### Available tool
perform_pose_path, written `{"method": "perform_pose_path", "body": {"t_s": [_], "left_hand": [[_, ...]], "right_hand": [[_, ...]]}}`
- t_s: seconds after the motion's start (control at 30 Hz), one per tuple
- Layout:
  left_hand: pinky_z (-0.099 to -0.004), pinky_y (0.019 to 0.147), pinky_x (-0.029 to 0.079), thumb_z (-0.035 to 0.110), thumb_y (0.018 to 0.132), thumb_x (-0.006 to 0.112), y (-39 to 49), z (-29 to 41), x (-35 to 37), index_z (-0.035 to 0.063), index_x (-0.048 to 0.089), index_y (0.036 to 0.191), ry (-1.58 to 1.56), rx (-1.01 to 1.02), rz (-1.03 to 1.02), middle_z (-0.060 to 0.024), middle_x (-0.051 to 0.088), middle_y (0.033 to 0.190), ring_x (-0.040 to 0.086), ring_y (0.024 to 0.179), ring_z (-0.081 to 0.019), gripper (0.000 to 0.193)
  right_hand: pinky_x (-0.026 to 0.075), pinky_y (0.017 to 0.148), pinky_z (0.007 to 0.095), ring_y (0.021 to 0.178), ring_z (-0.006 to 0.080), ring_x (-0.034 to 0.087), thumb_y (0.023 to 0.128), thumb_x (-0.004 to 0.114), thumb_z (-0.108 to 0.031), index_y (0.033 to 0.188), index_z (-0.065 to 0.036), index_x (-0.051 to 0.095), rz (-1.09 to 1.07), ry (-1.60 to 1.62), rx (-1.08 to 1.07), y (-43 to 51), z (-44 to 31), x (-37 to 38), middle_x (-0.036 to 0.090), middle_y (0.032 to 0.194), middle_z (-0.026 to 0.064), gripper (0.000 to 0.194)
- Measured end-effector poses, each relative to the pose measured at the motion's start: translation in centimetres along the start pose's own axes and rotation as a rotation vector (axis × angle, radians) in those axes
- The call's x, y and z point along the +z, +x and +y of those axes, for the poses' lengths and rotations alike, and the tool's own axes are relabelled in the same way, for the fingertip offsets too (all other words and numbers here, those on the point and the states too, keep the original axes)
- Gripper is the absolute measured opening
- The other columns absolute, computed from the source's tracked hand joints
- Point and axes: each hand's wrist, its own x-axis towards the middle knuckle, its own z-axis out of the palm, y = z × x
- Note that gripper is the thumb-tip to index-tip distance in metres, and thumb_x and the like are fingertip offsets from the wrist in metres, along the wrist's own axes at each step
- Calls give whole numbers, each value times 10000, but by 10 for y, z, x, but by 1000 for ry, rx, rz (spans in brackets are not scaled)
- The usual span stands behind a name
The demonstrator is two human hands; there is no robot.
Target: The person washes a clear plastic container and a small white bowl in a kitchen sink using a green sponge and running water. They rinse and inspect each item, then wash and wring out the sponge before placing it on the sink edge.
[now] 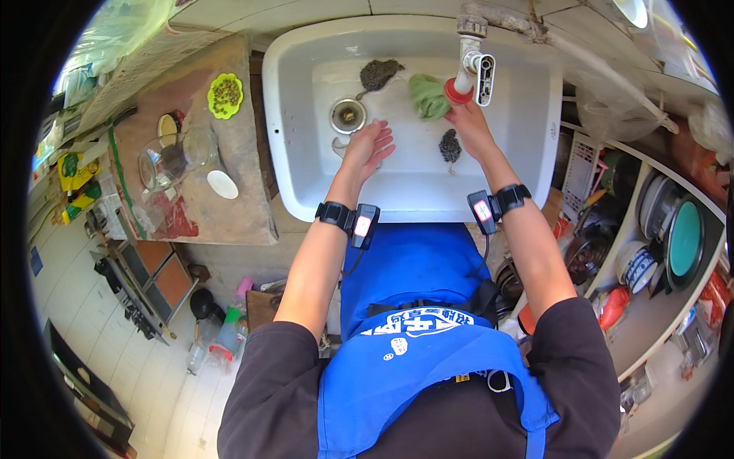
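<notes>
Inside the white sink [413, 201], my left hand [370, 148] is held in the air with its fingers loosely apart and nothing in it. My right hand [473, 129] reaches under the red-ended tap spout [459, 92]. Its fingers meet the right edge of a crumpled green cloth [427, 98]; the spout partly hides them, so the grip is unclear. One dark scouring pad [379, 74] lies near the sink's back wall. Another dark scouring pad [450, 146] lies just left of my right wrist. The metal drain [348, 116] is beyond my left fingers, with yellowish bits in it.
At left, a worn board [241, 155] carries a green dish of small brown pieces [225, 96], a clear glass jar [200, 147] and a white lid [222, 184]. To the right, shelves hold stacked pans [659, 206] and a bowl [635, 265]. A pipe [608, 72] runs behind the sink.
</notes>
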Motion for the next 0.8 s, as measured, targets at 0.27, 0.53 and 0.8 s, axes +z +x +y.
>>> {"method": "perform_pose_path", "body": {"t_s": [0.27, 0.53, 0.8], "left_hand": [[-465, 1046, 384, 393, 945, 541, -3, 8, 56, -35, 320, 1365, -417, -134, -469, -194, 518, 1274, 514, 1188, -308, 640], [-479, 976, 463, 151, 924, 583, -21, 17, 69, -23, 505, 1201, -756, -455, -306, -179, 544, 1241, 545, 1165, -297, 336], [-399, 902, 534, 149, 916, 612, -35, 16, 81, 33, 479, 1234, -413, -249, -394, -126, 589, 1159, 626, 1030, -280, 364]], "right_hand": [[406, 1036, 439, 1166, 283, 541, 1012, 352, -320, 1243, -8, 484, -328, 1035, 259, -59, -24, 3, 543, 1288, 159, 410], [492, 931, 383, 1069, 224, 581, 918, 546, -53, 1234, -72, 480, -151, 800, 90, -69, -25, 16, 574, 1098, 75, 323], [487, 875, 342, 1030, 198, 594, 911, 542, -79, 1189, -43, 518, -97, 422, -23, -70, -25, -3, 600, 1087, 54, 282]]}}
